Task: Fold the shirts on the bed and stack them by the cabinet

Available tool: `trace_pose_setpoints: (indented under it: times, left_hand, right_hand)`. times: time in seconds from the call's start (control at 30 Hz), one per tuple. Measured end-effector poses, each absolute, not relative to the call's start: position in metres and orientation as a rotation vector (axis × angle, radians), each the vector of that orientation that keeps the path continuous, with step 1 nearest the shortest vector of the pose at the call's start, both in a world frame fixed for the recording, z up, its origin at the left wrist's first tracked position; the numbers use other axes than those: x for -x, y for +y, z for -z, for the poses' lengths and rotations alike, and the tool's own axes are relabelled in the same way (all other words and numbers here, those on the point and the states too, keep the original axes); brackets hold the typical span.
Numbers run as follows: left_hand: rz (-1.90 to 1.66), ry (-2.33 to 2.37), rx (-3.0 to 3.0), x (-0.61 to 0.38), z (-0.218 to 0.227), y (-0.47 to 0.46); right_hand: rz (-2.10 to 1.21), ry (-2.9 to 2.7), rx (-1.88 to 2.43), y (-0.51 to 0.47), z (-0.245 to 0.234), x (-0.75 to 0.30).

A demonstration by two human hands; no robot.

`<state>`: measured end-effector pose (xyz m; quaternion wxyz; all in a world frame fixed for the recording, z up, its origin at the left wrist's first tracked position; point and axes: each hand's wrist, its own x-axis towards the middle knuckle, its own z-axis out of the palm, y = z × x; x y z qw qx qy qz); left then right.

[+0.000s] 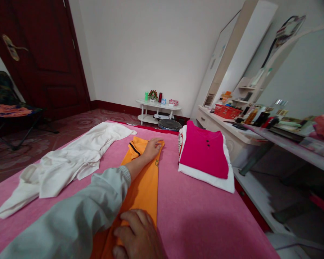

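An orange shirt (140,187) with a black stripe lies folded lengthwise into a long strip on the pink bed cover (189,212). My left hand (152,149), in a pale grey sleeve, reaches to its far end, with fingers and thumb closed on the upper right corner of the cloth. Nearer to me, my right hand (140,235) rests palm down on the lower part of the shirt, fingers slightly bent and apart. To the left a white garment (70,154) is spread out loosely. On the right sits a stack of folded clothes, a magenta top (205,151) uppermost.
Beyond the bed stands a low white table (153,104) with small items. A dressing table (218,120) along the right side holds a red basket (227,111) and several bottles. At the left are a folding chair (16,109) and a dark red door (40,54).
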<state>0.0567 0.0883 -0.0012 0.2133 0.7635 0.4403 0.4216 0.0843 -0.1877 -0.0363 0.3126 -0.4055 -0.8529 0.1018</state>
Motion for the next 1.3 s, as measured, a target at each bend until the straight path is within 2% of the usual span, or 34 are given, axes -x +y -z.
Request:
trace_pose_setpoints:
  times: [0.13, 0.27, 0.43, 0.7, 0.87, 0.97, 1.13, 1.3]
  left_hand:
    - [-1.033, 1.271, -2.222, -0.037, 0.000, 0.050]
    - [-0.745, 1.168, -2.481, -0.038, 0.013, 0.008]
    - [-0.463, 1.058, -2.671, -0.042, 0.014, -0.003]
    - [-0.506, 0.593, -2.489, -0.034, 0.004, -0.017]
    - [-0.766, 0.860, -2.315, -0.015, 0.008, -0.052]
    - [-0.729, 1.053, -2.430, -0.002, 0.012, -0.064]
    - [-0.611, 1.114, -2.616, 0.000, 0.012, -0.069]
    - [-0.807, 1.084, -2.458, 0.006, 0.006, -0.056]
  right_hand:
    - [-0.338, -2.208, 1.076, -0.193, 0.028, -0.085]
    - [-0.345, -2.190, 1.068, -0.194, 0.028, -0.084]
    - [-0.323, -2.200, 1.054, -0.193, 0.027, -0.085]
    - [-0.361, -2.236, 1.036, -0.193, 0.020, -0.087]
    - [-0.447, -2.224, 1.014, -0.194, 0.016, -0.092]
    - [-0.481, -2.224, 1.018, -0.195, 0.012, -0.093]
    - [-0.506, -2.231, 1.039, -0.196, 0.005, -0.092]
    - [-0.525, -2.235, 1.037, -0.195, 0.000, -0.092]
